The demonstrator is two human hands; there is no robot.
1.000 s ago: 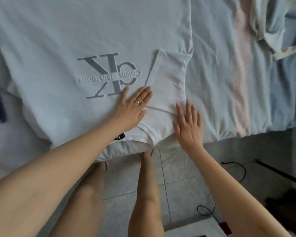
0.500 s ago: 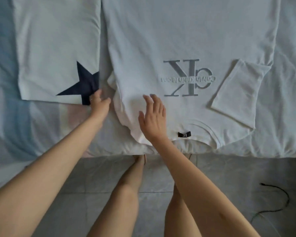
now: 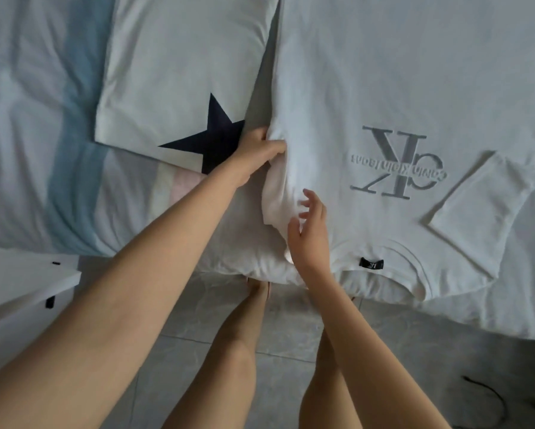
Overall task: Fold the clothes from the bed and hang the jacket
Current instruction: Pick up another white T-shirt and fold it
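1. A white cotton T-shirt with a grey embroidered logo [image 3: 383, 72] lies flat and front-up on the bed. Its collar is at the near edge of the mattress, so the logo reads upside down.
2. A small black neck label [image 3: 372, 263] shows inside the collar.
3. The short sleeve towards the picture's right [image 3: 482, 218] is folded inward over the shirt's body.
4. The opposite sleeve [image 3: 275, 199] is bunched and lifted off the sheet.
5. The left hand [image 3: 256, 150] grips that bunched sleeve near the shirt's side seam, with its fingers curled into the fabric.
6. The right hand [image 3: 311, 233] is over the shoulder area just beside the collar. Its fingers are spread, loosely bent and holding nothing, and I cannot tell whether they touch the cloth.
7. A folded white T-shirt with a dark navy star print [image 3: 179, 72] lies just beside the logo shirt, behind the left hand.
8. Both shirts rest on a wrinkled bedsheet with pale blue and pink stripes [image 3: 43, 119].
9. The person's bare legs stand on a grey tiled floor [image 3: 291, 320] at the mattress edge.
10. A white cabinet corner [image 3: 21, 280] sits at the lower left.
11. A thin black cable [image 3: 492, 397] lies on the floor at the lower right.
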